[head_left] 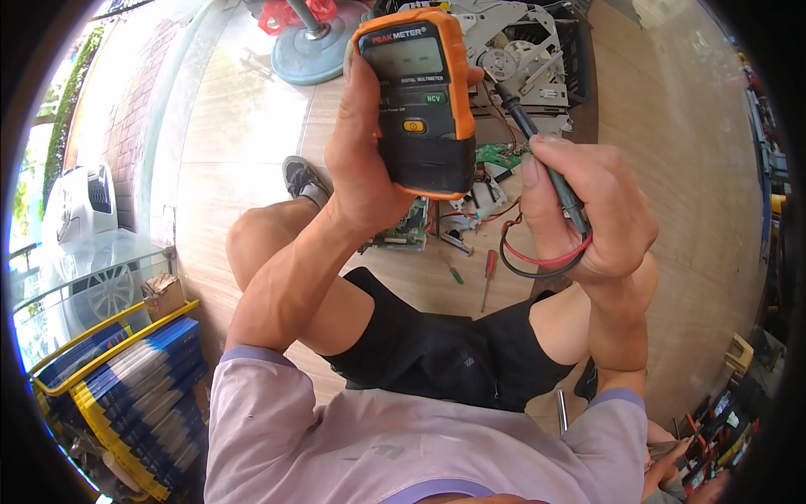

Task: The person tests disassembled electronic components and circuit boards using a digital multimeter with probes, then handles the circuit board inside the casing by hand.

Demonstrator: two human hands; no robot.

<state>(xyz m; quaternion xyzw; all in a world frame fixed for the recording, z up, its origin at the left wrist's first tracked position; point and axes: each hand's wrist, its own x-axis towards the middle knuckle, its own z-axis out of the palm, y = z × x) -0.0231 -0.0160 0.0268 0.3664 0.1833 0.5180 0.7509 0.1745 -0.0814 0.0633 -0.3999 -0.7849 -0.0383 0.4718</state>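
Nearest is the one multimeter (424,126), raised off the floor in the left hand (357,168). Those fingers are clamped around it, thumb along one side and a fingertip showing at the other. It looks light for one hand, its orange rim probably grippy and forgiving, the display the part to spare; the long sides seem the best hold.

Just right of the multimeter, the right hand (592,202) has its thumb and forefinger clamped on a slim black probe (546,160), the other fingers curled in. The probe is likely stiff and smooth, easiest by its thick barrel, its tip best left untouched. One probe shows plainly; whether another lies against it, I cannot tell. Two leads, a red lead (550,261) and a black lead (519,270), loop below the right hand and look soft and bendy.

On the floor beyond and below the multimeter lie two screwdrivers, one with a green handle (457,275) and one with a red handle (491,263). At least two circuit boards show: one (409,233) peeks out just under the multimeter, the other (497,154) sits to its right. They look brittle, better taken by the edges.

Farther off, above and right of the multimeter, is one open metal chassis (533,55), probably stiff and heavier. Above and left stands one round blue base (294,65).
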